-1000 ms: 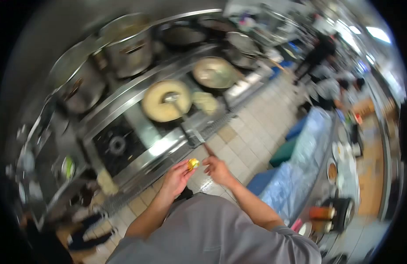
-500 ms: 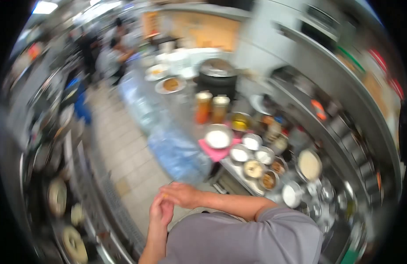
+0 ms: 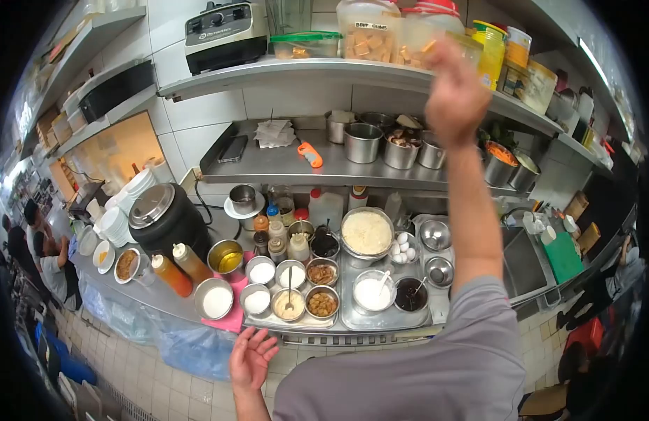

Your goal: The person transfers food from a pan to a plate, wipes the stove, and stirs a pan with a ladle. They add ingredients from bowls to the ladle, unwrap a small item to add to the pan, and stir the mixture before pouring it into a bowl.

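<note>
My left hand is low in front of the counter, palm up, with its fingers apart and nothing in them. My right hand is raised high before the upper shelf, beside a lidded tub. Its fingers are blurred, and whether they hold anything cannot be made out. Below on the counter are bowls of white powder, a large bowl of pale crumbs, a bowl of eggs, a bowl of dark sauce and a bowl of cream with a spoon.
A blender base and labelled jar stand on the upper shelf. Metal pots line the middle shelf. Left are a black soup kettle, squeeze bottles and plates. People stand far left and right.
The view has turned to face the counter and shelves. My hands, together before, are now apart: the right has risen to the upper shelf, while the left stays low with fingers spread.
</note>
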Action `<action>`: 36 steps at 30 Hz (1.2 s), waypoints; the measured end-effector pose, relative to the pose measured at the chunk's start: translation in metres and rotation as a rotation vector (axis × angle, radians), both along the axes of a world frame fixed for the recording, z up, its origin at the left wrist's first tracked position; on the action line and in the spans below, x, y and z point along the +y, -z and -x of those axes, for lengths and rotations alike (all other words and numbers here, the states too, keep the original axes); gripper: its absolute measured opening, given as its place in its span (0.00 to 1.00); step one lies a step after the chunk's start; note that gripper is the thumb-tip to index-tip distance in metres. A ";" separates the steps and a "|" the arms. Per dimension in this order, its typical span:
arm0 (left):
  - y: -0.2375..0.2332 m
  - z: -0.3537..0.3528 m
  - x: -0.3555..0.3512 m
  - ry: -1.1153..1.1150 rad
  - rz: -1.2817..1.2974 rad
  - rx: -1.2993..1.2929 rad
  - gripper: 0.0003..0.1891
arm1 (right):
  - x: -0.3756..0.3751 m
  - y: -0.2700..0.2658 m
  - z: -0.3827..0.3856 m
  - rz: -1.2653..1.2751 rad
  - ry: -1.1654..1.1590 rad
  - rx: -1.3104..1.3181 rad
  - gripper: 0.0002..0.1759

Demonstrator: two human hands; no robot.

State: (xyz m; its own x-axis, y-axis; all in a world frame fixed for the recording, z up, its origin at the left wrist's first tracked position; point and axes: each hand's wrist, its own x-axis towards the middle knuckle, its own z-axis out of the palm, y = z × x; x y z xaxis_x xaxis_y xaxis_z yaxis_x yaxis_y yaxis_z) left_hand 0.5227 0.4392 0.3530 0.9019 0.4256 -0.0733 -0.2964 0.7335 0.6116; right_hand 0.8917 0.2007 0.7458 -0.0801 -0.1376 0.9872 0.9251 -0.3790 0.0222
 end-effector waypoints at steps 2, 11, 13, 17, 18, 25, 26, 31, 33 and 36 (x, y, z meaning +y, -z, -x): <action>0.012 -0.007 -0.005 -0.002 0.016 0.009 0.20 | -0.026 -0.064 -0.036 -0.127 0.107 0.029 0.15; 0.025 0.063 -0.002 -0.261 0.061 0.097 0.19 | 0.038 -0.144 -0.115 -0.069 0.269 -0.360 0.14; 0.033 0.096 -0.013 -0.448 0.116 0.095 0.20 | 0.054 -0.157 -0.216 0.576 0.661 0.037 0.18; 0.036 0.180 -0.024 -0.627 0.133 0.261 0.20 | 0.110 -0.111 -0.163 0.671 0.413 -0.220 0.17; 0.039 0.198 -0.033 -0.686 0.136 0.260 0.20 | 0.131 -0.091 -0.118 0.454 0.302 -0.403 0.15; 0.075 0.315 -0.130 -1.075 0.285 0.252 0.20 | 0.389 0.262 0.261 1.315 -1.001 0.113 0.22; 0.078 0.330 -0.149 -1.153 0.323 0.268 0.20 | 0.382 0.339 0.327 1.362 -1.145 0.185 0.22; 0.082 0.415 -0.241 -1.481 0.425 0.365 0.18 | 0.282 0.439 0.624 1.898 -1.702 -0.033 0.27; 0.084 0.448 -0.279 -1.739 0.522 0.440 0.17 | 0.252 0.443 0.714 1.936 -1.894 -0.101 0.35; 0.060 0.482 -0.322 -1.948 0.534 0.503 0.15 | 0.233 0.465 0.829 1.805 -2.000 -0.522 0.47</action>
State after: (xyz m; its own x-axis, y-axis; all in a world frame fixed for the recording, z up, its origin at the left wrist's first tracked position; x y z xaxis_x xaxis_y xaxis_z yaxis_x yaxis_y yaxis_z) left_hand 0.0406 0.1167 0.2931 -0.7286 0.4409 -0.5241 -0.6404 -0.1670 0.7497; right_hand 0.0624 0.4334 0.2806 -0.9693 0.0640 0.2374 -0.0900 0.8063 -0.5846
